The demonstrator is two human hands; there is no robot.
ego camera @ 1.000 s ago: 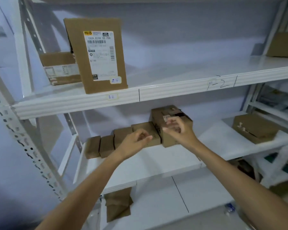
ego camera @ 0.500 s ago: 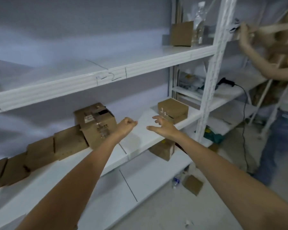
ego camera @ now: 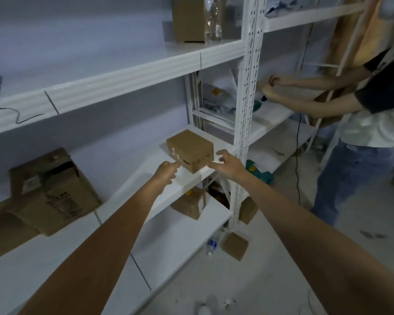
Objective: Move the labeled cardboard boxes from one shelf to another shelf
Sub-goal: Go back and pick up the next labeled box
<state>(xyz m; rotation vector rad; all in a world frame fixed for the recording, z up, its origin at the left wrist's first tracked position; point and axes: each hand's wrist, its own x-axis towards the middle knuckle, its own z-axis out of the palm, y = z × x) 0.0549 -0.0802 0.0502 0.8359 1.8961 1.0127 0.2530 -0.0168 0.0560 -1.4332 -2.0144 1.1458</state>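
A small brown cardboard box with white marks on its side sits at the right end of the middle white shelf. My left hand is at the box's near left corner, fingers loosely curled, holding nothing. My right hand is at its near right corner with fingers spread, just touching or nearly touching it. A larger labeled box with an open flap sits further left on the same shelf, with more boxes beside it at the frame's left edge.
A white perforated upright post stands just right of the box. Another person works at the neighbouring rack on the right. Boxes lie on the lower shelf, one box and a bottle on the floor.
My view has swung right along the shelf. Both hands left the larger box on the left and have reached the small box at the shelf's right end.
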